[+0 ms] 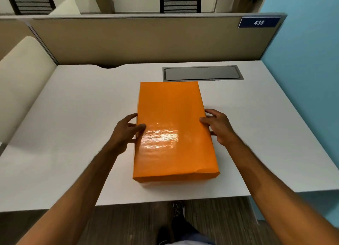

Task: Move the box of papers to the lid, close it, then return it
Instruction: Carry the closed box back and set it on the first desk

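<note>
A glossy orange box (172,131) lies closed on the white desk (73,116), its long side running away from me. A sliver of white shows under its near edge. My left hand (126,132) rests against the box's left side, thumb on the top face and fingers down the edge. On the opposite side my right hand (218,127) does the same, thumb on the lid and fingers along the right edge. Both hands clasp the box between them.
A grey cable hatch (202,73) is set into the desk behind the box. A beige partition (146,40) with a blue "438" sign (259,22) closes the back. A cream chair (22,75) stands at the left; a blue wall is on the right.
</note>
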Motion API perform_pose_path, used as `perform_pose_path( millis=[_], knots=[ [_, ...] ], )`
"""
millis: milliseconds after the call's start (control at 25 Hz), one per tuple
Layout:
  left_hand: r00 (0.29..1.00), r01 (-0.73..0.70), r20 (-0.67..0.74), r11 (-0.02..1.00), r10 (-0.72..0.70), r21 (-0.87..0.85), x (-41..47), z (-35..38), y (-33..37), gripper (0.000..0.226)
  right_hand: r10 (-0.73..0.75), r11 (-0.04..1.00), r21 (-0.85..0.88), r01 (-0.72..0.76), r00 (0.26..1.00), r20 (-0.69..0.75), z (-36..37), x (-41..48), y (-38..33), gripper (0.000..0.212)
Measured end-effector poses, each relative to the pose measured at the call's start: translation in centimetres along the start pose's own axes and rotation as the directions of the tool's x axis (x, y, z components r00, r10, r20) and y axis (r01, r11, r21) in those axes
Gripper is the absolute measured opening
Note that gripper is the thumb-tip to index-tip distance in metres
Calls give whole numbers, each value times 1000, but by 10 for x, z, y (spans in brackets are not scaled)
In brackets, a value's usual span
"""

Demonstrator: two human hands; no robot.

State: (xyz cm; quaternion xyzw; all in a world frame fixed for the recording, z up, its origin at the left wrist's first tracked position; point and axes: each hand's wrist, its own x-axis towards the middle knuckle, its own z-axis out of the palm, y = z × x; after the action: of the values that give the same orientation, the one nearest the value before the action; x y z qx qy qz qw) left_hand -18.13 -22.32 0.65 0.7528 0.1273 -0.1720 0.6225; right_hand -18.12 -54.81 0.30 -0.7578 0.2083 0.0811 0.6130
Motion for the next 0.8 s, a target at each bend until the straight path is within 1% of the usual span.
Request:
perform_pose_path(
  millis=[80, 200, 320, 440, 600, 800],
  knots=[
    [999, 3, 34, 1000, -2, -13, -14, -4, -3, 67, 10, 1000, 20, -10, 1000, 18, -3, -19, 7, 55],
    [998, 55, 26, 997, -53, -61, -26, -4, -8, 68, 54, 998, 20, -55, 998, 42, -6, -36, 14, 56],
    [995, 101, 29, 994, -100, -44, -33, -1, -14, 65, 126, 990, 52, -133, 985, 114, -9, -44, 19, 54],
    [995, 93, 49, 995, -91, -35, -31, -2, -15, 61, 145, 983, 82, -161, 974, 173, -10, -40, 15, 50],
    [997, 72, 32, 997, -72, -20, -22, -11, -7, 58, 112, 988, 88, -128, 979, 173, -1, -26, -1, 52],
    [995, -5, -97, 1000, 3, -19, -10, -33, 19, 57, 50, 993, 97, -71, 978, 204, 21, -3, -33, 58]
  ],
)
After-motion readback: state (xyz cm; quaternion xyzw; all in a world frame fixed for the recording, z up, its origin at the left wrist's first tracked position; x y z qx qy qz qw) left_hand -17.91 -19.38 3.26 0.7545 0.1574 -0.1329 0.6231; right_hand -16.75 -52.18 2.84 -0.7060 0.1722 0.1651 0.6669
